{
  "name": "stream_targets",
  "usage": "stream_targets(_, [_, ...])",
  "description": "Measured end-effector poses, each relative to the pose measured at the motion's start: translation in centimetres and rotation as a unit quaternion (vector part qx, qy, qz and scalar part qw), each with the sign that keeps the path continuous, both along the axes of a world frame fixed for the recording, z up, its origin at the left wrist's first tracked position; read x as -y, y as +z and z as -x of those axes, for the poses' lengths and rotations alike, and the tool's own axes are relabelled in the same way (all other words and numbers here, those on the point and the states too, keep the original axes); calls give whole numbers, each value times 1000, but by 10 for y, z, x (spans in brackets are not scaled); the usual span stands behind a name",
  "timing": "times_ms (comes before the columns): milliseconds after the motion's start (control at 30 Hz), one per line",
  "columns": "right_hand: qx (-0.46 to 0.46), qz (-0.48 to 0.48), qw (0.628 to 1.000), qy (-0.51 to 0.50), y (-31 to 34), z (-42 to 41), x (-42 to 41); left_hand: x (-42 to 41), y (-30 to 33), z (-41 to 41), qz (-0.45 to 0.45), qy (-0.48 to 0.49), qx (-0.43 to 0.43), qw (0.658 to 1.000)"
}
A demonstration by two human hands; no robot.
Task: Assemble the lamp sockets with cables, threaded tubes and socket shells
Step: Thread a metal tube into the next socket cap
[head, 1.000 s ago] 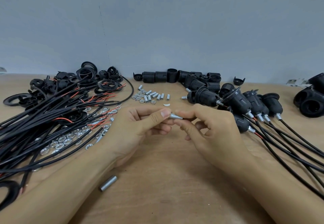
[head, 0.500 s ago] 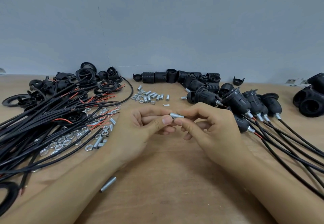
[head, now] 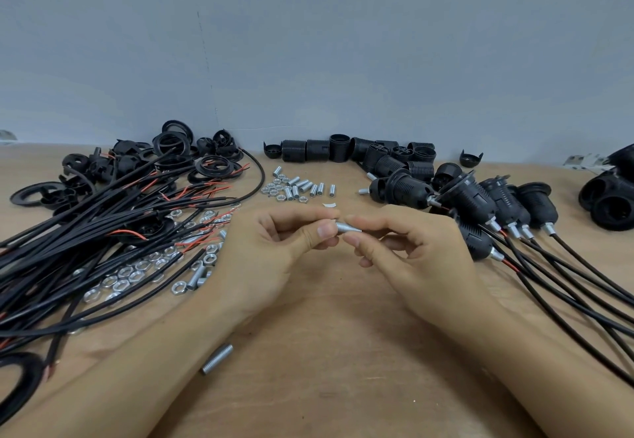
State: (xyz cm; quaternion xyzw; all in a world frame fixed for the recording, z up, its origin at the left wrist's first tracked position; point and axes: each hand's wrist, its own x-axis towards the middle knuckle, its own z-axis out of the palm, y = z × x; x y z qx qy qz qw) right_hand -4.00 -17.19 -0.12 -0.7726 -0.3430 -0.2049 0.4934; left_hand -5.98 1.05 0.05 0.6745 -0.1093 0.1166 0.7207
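The left hand (head: 274, 259) and the right hand (head: 411, 259) meet above the middle of the light wooden table (head: 326, 352), both pinching one short silver threaded metal tube (head: 347, 227) between thumb and fingertips. A second such tube (head: 216, 358) lies near the front edge. Black cables with red wire ends (head: 103, 238) are heaped toward the left edge, assembled black sockets (head: 480, 204) toward the right.

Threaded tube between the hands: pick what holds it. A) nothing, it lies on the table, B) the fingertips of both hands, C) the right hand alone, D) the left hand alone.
B: the threaded tube is raised above the table, pinched at one end by the left hand and at the other by the right hand.
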Motion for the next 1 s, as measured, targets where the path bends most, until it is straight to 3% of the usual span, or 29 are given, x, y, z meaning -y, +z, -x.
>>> stream_targets(200, [101,36,994,-18,1,-1,1,1,0,1,-39,-5,29,999])
stream_targets(433, [-38,-5,999,11,3,3,0,0,0,1,-27,-17,43,999])
stream_targets(667, [-113,-71,991,12,3,-1,-2,-3,1,1,90,-33,40,995])
stream_targets(800, [-142,-94,985,12,3,-1,0,-2,-1,1,-12,-29,55,998])
stream_targets(1000, [-160,-94,982,17,6,0,0,-7,4,3,12,-58,73,996])
